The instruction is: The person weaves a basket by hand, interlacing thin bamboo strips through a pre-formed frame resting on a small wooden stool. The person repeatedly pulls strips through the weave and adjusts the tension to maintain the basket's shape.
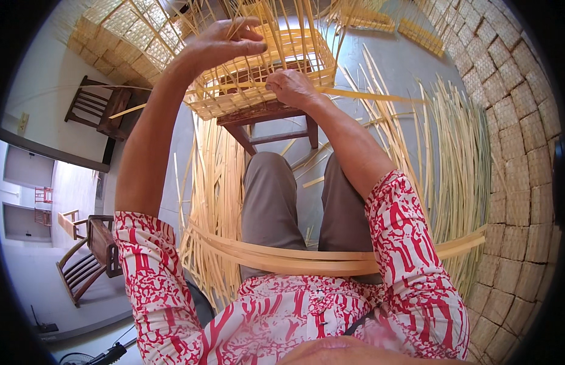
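I have the basket (224,104) ahead on the stool (261,114); a strip (367,95) runs crosswise, rightward from the nearer right hand (290,88), fingers bunched, grip hidden; the left hand (230,41) hovers, fingers apart.

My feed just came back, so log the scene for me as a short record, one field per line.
left hand: at upright strips of the basket, grip unclear
right hand: fingers curled at a flat strip
support: wooden seat under basket
lap: long strips lying across
floor: loose strips, left and right
right side: stacked woven pieces
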### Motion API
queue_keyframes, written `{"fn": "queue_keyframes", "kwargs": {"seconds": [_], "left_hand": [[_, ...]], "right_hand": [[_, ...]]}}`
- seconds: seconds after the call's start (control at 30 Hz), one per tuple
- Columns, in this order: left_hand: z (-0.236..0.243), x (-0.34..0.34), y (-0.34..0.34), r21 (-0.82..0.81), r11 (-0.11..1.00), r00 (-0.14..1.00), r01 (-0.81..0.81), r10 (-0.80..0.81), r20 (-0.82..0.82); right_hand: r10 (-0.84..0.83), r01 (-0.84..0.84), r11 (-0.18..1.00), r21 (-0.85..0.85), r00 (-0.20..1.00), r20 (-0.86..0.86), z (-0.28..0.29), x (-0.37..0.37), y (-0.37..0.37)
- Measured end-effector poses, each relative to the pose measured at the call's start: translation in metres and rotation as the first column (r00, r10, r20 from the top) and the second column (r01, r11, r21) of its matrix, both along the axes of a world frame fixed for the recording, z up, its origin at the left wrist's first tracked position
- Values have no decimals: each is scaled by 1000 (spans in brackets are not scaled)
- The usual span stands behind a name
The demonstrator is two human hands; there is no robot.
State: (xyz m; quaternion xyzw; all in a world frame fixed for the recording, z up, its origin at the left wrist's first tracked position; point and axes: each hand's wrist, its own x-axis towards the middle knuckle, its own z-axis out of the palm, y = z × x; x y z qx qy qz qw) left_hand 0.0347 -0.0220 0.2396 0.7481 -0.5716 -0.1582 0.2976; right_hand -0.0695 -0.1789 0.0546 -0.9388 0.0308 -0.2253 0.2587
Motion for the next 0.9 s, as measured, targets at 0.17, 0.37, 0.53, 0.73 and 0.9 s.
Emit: {"fn": "queue_keyframes", "kwargs": {"seconds": [0.17,0.37,0.53,0.73,0.9], "left_hand": [[2,-9,-14,10,994,986,108,-108,123],[31,-36,-30,24,893,885,448,-440,-148],[-3,-6,-65,62,992,984,113,-120,130],[7,-23,-92,131,991,970,5,27,-242],[12,-41,-93,238,964,971,116,-160,176]], "right_hand": [[6,-6,1000,-5,1000,-20,3,-1,4],[-13,13,1000,5,998,-61,10,-6,5],[-45,43,999,-29,994,-102,8,3,14],[-40,33,998,-45,985,-170,11,2,16],[76,-103,982,-161,983,-169,22,-21,14]]}}
